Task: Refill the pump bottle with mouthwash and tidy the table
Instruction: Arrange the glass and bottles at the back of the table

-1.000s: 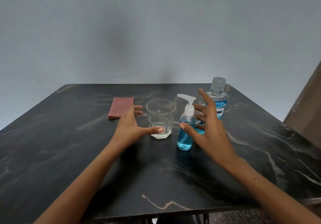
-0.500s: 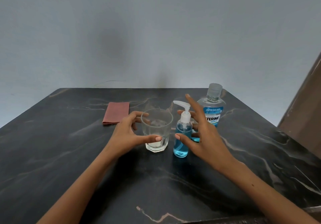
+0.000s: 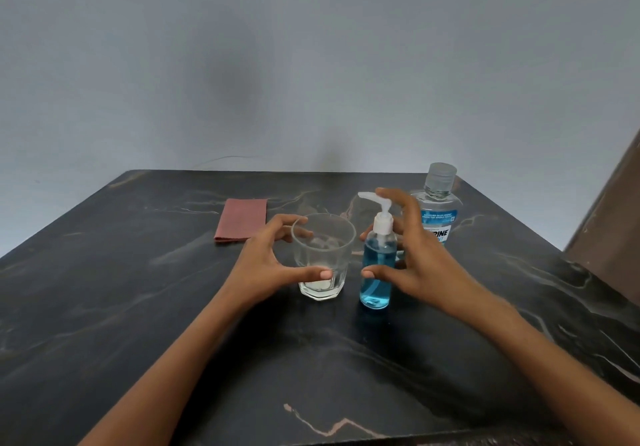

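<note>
Nearest me, my left hand (image 3: 268, 265) curves wide apart around the glass (image 3: 323, 257). The thumb tip lies against its lower front wall and the fingers reach round the far rim at about 10 o'clock, but I am not clamped on it. The glass is clear and slick-looking, with only a little at the bottom. If I close unevenly, I judge it could skid on the polished table (image 3: 138, 324) or tip toward the bottle at 3 o'clock.

Just beside the glass, the pump bottle (image 3: 378, 258) stands upright with blue liquid up to its shoulder. My right hand (image 3: 420, 262) is spread around it from the right: thumb at the front of the body, forefinger arched over the white pump head. The other fingers pass behind, and I cannot quite tell whether they touch the plastic. The hand is apart, not gripping. The bottle is tall and narrow, so I think a push on the pump head before the body is held could topple it into the glass. Pressing down could also squirt liquid onto the table.

Farther back, at 1 o'clock from the pump, the mouthwash bottle (image 3: 438, 210) stands capped, partly behind my fingers. A backward sweep of my knuckles could knock it. At 11 o'clock lies the folded cloth (image 3: 241, 219), well apart.
</note>
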The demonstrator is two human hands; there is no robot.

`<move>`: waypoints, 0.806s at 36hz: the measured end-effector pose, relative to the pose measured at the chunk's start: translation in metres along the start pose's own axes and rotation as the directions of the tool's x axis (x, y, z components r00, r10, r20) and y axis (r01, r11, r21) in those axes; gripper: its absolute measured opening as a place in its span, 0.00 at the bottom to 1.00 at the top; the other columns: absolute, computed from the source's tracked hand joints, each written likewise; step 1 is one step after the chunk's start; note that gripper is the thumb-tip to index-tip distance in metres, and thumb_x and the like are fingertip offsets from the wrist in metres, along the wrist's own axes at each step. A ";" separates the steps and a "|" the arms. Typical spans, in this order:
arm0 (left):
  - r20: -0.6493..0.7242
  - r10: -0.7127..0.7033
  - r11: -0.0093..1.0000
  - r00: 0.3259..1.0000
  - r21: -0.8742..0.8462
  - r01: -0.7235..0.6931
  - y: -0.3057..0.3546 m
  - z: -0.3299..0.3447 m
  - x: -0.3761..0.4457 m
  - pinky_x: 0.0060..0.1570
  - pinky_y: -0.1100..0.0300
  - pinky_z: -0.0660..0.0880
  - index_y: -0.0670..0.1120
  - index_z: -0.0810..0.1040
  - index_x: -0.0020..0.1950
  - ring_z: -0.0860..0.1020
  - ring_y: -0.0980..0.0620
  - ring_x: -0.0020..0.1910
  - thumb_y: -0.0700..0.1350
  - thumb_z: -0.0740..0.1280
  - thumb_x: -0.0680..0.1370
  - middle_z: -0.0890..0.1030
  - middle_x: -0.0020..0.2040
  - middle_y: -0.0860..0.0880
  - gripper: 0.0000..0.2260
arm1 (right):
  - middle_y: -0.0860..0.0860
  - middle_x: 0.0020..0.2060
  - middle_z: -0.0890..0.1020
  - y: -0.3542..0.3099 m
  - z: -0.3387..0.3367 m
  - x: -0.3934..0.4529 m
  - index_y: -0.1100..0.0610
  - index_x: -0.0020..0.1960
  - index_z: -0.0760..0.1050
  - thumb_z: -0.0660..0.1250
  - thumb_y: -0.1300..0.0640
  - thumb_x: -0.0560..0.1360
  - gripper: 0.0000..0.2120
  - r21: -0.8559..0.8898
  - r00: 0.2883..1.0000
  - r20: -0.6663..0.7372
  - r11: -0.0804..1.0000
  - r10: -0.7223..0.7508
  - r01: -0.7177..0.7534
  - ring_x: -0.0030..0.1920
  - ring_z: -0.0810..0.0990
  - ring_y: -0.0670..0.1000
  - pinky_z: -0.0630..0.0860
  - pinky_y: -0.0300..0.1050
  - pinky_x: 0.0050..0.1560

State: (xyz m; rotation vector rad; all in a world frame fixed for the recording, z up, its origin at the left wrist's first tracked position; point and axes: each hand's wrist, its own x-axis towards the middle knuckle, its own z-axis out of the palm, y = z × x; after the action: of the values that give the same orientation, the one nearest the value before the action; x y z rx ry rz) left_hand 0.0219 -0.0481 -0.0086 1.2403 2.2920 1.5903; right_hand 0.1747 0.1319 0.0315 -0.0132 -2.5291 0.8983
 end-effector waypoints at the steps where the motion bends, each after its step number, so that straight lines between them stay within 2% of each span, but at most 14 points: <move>1: -0.002 0.004 1.000 1.000 -0.005 -0.004 0.000 0.000 0.000 0.52 0.69 0.67 0.58 0.72 0.62 0.76 0.67 0.57 0.63 0.79 0.54 0.82 0.53 0.61 0.38 | 0.52 0.56 0.79 0.001 -0.006 0.004 0.34 0.66 0.48 0.77 0.59 0.67 0.46 -0.004 0.999 0.040 1.000 0.002 -0.002 0.56 0.80 0.48 0.78 0.34 0.53; 3: -0.005 0.011 1.000 1.000 -0.017 -0.012 0.001 0.001 0.000 0.52 0.70 0.67 0.57 0.73 0.62 0.76 0.67 0.57 0.62 0.79 0.55 0.82 0.53 0.61 0.38 | 0.52 0.53 0.80 0.001 -0.019 0.013 0.33 0.65 0.50 0.77 0.59 0.66 0.45 -0.035 0.992 0.121 0.999 0.020 -0.016 0.52 0.81 0.48 0.77 0.28 0.48; 4: -0.005 0.014 1.000 1.000 -0.023 -0.015 0.001 0.001 0.000 0.51 0.70 0.67 0.56 0.73 0.62 0.76 0.67 0.57 0.61 0.79 0.55 0.82 0.53 0.61 0.38 | 0.52 0.53 0.81 0.000 -0.024 0.018 0.33 0.65 0.51 0.78 0.59 0.66 0.45 -0.041 0.988 0.154 0.999 0.030 -0.024 0.52 0.82 0.47 0.78 0.28 0.48; 7: -0.003 0.017 1.000 1.000 -0.026 -0.017 0.001 0.001 0.000 0.52 0.70 0.67 0.57 0.73 0.62 0.76 0.69 0.56 0.61 0.79 0.55 0.82 0.53 0.62 0.37 | 0.56 0.53 0.81 -0.002 -0.035 0.028 0.31 0.64 0.53 0.78 0.60 0.65 0.45 -0.081 0.967 0.251 0.997 0.037 -0.018 0.52 0.83 0.52 0.81 0.43 0.52; 8: -0.004 0.018 1.000 1.000 -0.025 -0.018 0.001 0.001 0.000 0.52 0.70 0.67 0.57 0.73 0.62 0.76 0.70 0.55 0.61 0.78 0.55 0.82 0.52 0.62 0.37 | 0.55 0.53 0.81 -0.003 -0.036 0.030 0.30 0.64 0.52 0.78 0.59 0.65 0.45 -0.107 0.960 0.279 0.994 0.037 -0.008 0.52 0.83 0.52 0.81 0.44 0.52; 11: -0.009 0.019 0.999 1.000 -0.025 -0.020 0.000 0.001 0.000 0.52 0.69 0.67 0.57 0.73 0.62 0.76 0.69 0.55 0.61 0.78 0.55 0.82 0.52 0.61 0.37 | 0.45 0.50 0.78 -0.004 -0.037 0.034 0.22 0.58 0.50 0.78 0.57 0.65 0.46 -0.182 0.942 0.333 0.983 0.035 0.028 0.44 0.80 0.40 0.76 0.24 0.41; 13: -0.009 0.021 1.000 1.000 -0.021 -0.021 0.000 0.001 0.000 0.52 0.70 0.67 0.57 0.73 0.62 0.77 0.68 0.56 0.63 0.78 0.55 0.82 0.53 0.61 0.37 | 0.48 0.52 0.78 -0.004 -0.036 0.036 0.20 0.55 0.49 0.79 0.56 0.65 0.46 -0.238 0.936 0.350 0.970 0.038 0.049 0.41 0.79 0.42 0.72 0.19 0.38; 16: -0.012 0.019 1.000 1.000 -0.018 -0.019 0.000 0.001 0.000 0.52 0.69 0.67 0.58 0.73 0.62 0.76 0.68 0.56 0.63 0.78 0.55 0.82 0.52 0.62 0.36 | 0.54 0.57 0.79 -0.007 -0.034 0.037 0.20 0.54 0.49 0.79 0.55 0.64 0.46 -0.264 0.928 0.371 0.962 0.041 0.063 0.41 0.78 0.45 0.73 0.21 0.36; 18: -0.014 0.018 1.000 1.000 -0.017 -0.019 -0.001 0.001 0.000 0.52 0.68 0.67 0.59 0.73 0.61 0.76 0.68 0.56 0.63 0.78 0.55 0.82 0.52 0.62 0.36 | 0.55 0.58 0.79 -0.010 -0.033 0.037 0.22 0.56 0.50 0.79 0.55 0.64 0.45 -0.263 0.926 0.376 0.963 0.039 0.067 0.41 0.78 0.42 0.74 0.22 0.33; 23: -0.010 0.016 1.000 1.000 -0.012 -0.016 -0.002 0.001 0.001 0.53 0.68 0.68 0.59 0.73 0.62 0.77 0.68 0.56 0.65 0.77 0.54 0.82 0.53 0.63 0.38 | 0.54 0.57 0.80 -0.013 -0.031 0.037 0.21 0.51 0.50 0.79 0.55 0.64 0.43 -0.279 0.933 0.359 0.957 0.032 0.075 0.38 0.73 0.35 0.66 0.15 0.32; 29: -0.013 0.022 1.000 1.000 -0.004 -0.022 -0.002 0.001 0.001 0.53 0.68 0.68 0.58 0.73 0.62 0.76 0.69 0.55 0.66 0.77 0.54 0.82 0.53 0.62 0.38 | 0.55 0.54 0.82 -0.014 -0.026 0.035 0.33 0.58 0.57 0.79 0.56 0.63 0.38 -0.305 0.945 0.322 0.952 0.062 0.041 0.34 0.76 0.39 0.68 0.17 0.31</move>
State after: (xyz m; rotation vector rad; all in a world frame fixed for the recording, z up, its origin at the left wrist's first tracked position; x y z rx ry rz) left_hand 0.0204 -0.0467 -0.0108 1.2627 2.2889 1.6149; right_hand 0.1558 0.1414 0.0721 0.0280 -2.9626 0.5334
